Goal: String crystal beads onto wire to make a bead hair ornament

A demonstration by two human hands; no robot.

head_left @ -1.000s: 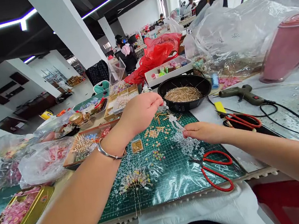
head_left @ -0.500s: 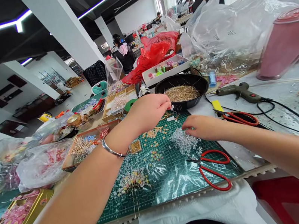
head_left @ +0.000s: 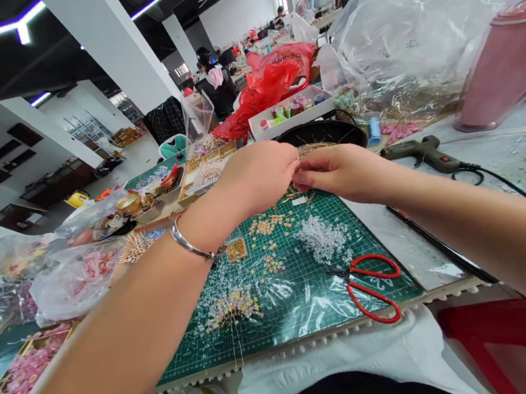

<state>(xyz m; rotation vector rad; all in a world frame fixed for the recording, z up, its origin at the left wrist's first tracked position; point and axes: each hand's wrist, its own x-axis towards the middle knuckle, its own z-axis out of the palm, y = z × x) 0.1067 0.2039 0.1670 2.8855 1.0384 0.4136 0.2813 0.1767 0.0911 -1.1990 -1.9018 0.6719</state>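
My left hand (head_left: 260,177) and my right hand (head_left: 339,171) meet above the far edge of the green cutting mat (head_left: 290,306), fingertips pinched together on something too small to make out. A silver bangle (head_left: 190,243) circles my left wrist. Just behind the hands stands a black bowl (head_left: 333,132) of thin gold pins. Below them on the mat lie a heap of clear beads (head_left: 322,241), scattered small coloured beads (head_left: 265,230), a beaded pin cluster (head_left: 230,305) and red-handled scissors (head_left: 370,286).
A glue gun (head_left: 420,152) with its black cord lies right of the bowl. A pink tumbler (head_left: 507,68), clear plastic bags (head_left: 418,39), a white tray of spools (head_left: 290,116), trays and bags of pink flowers (head_left: 76,280) surround the mat. Other people work at far tables.
My right hand has lifted off the clear bead heap and moved up and left to meet my left hand. The view has tilted, hiding the second pair of scissors by the cord.
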